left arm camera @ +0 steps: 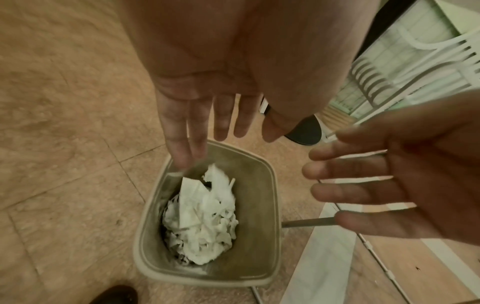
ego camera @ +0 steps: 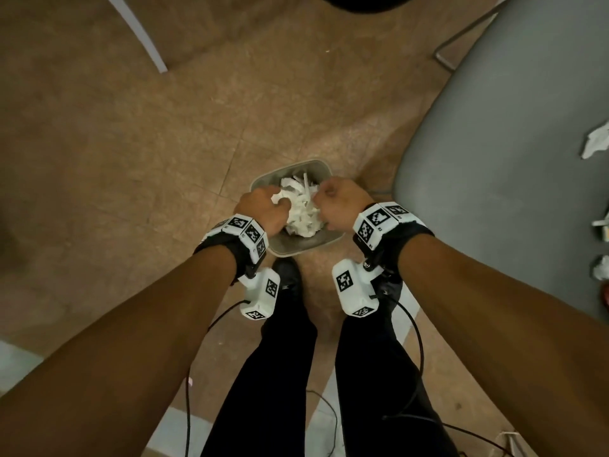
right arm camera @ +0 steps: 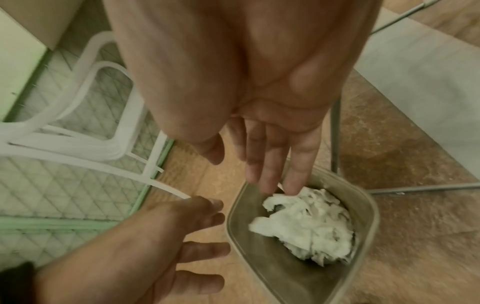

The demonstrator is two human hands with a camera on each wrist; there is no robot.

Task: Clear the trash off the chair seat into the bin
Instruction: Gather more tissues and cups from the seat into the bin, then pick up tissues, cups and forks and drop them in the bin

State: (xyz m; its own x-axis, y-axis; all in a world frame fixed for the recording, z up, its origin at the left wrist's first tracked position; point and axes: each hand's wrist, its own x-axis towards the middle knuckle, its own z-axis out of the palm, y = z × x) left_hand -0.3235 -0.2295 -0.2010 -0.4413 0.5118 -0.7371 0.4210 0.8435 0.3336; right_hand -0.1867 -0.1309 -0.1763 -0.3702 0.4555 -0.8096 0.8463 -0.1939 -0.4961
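Observation:
A small grey bin (ego camera: pixel 301 250) stands on the floor in front of my feet, holding a heap of crumpled white paper (ego camera: pixel 303 216). Both hands hover over its mouth. In the wrist views the left hand (left arm camera: pixel 223 127) and the right hand (right arm camera: pixel 254 168) have straight, spread fingers and hold nothing, above the paper (left arm camera: pixel 202 222) in the bin (left arm camera: pixel 145 246). In the head view the left hand (ego camera: pixel 263 206) is over the bin's left rim and the right hand (ego camera: pixel 336 199) over its right rim. The grey chair seat (ego camera: pixel 510 143) at right still carries white paper scraps (ego camera: pixel 596 141) near the frame edge.
More white scraps (ego camera: pixel 601 267) lie lower on the seat's right edge. A white chair leg (ego camera: pixel 141 31) stands at upper left, and the chair's thin metal frame (right arm camera: pixel 335 133) beside the bin. Stacked white plastic chairs (right arm camera: pixel 78 123) stand beyond. Black cables (ego camera: pixel 418 341) hang by my legs.

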